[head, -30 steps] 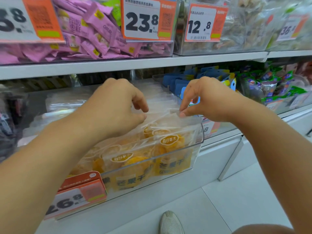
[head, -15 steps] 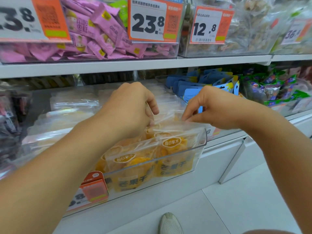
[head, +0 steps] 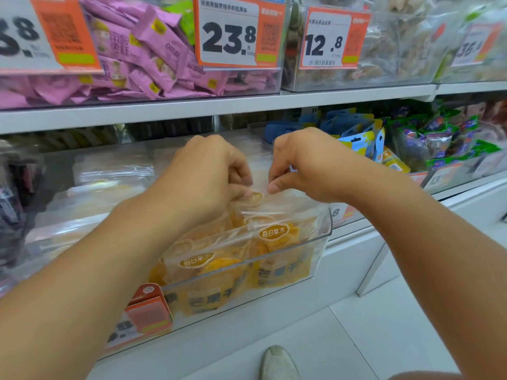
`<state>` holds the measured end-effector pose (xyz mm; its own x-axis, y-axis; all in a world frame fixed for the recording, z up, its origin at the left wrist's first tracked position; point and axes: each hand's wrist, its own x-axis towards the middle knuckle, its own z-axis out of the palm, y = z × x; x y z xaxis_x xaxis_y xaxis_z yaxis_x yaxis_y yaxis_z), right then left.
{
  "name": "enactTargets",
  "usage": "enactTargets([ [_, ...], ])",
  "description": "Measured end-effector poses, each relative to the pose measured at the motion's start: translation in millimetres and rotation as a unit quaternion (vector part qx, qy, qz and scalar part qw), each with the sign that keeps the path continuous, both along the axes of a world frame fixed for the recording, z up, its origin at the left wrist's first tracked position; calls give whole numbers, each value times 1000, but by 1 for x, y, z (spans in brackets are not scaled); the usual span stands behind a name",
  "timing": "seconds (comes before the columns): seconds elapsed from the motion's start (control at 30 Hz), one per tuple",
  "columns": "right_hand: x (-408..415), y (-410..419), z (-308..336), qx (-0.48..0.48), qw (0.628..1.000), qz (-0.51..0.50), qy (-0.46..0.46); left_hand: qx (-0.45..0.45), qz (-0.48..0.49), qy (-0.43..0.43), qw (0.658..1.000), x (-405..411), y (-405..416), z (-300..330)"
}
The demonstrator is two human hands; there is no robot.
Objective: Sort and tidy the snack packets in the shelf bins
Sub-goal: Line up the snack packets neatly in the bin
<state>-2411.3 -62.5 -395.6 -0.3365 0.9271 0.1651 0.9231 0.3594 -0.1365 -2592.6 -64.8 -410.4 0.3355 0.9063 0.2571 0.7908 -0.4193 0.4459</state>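
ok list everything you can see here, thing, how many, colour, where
mango packets: several, clear with orange fruit, in the front clear bin on the lower shelf
clear bin: one, transparent, holds the mango packets
pink packets: many, pink, upper shelf bin on the left
price tag 23.8: one, white and orange, front of the pink bin
price tag 12.8: one, white and orange, upper bin right of centre
blue packets: several, blue and yellow, lower shelf behind the right hand
green packets: several, green and purple, lower shelf far right
shoe: one, pale, on the floor at the bottom
left hand: one, pinches a mango packet's top edge
right hand: one, pinches the same top edge
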Motion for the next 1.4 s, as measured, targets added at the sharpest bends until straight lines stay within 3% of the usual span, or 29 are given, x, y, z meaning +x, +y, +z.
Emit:
enactTargets([
  [0.13, -1, -17, 18, 29, 997, -49, -48, -38, 37, 37, 998, -1, -1, 4],
  [0.3, -6, -16, 16, 90, 991, -64, -75, 30, 105, 59, 992, 11, -1, -5],
  [0.47, -6, 6, 4, -50, 995, -58, -67, -22, 79, 86, 993, -2, 7, -1],
  [0.6, -8, 14, -2, -49, 995, -49, -77, -114, 50, 104, 987, -15, 3, 16],
  [0.8, 0, -7, 25, 74, 985, -91, -123, 14, 121, 190, 974, -8, -5, 5],
  [0.93, -12, -5, 7, 24, 985, -82, -148, 15, 170, 208, 963, -7, -8, 6],
  [1.03, -15, 6, -1, -30, 988, -68, -137, 6, 199, 195, 960, -10, -9, 6],
  [1.13, -11, 8, 1, -25, 990, -76, -115, -24, 184, 171, 968, -16, -4, 7],
  [1.23, -6, 0, 11, -7, 997, -65, -33, -71, 141, 132, 979, -25, 2, 11],
  [1.33, -24, -5, 12, 14, 999, -19, 43, -56, 102, 85, 990, -33, 0, 9],
  [1.4, -42, -2, 5, -9, 999, 2, 35, -23, 88, 66, 994, -37, -1, 5],
])
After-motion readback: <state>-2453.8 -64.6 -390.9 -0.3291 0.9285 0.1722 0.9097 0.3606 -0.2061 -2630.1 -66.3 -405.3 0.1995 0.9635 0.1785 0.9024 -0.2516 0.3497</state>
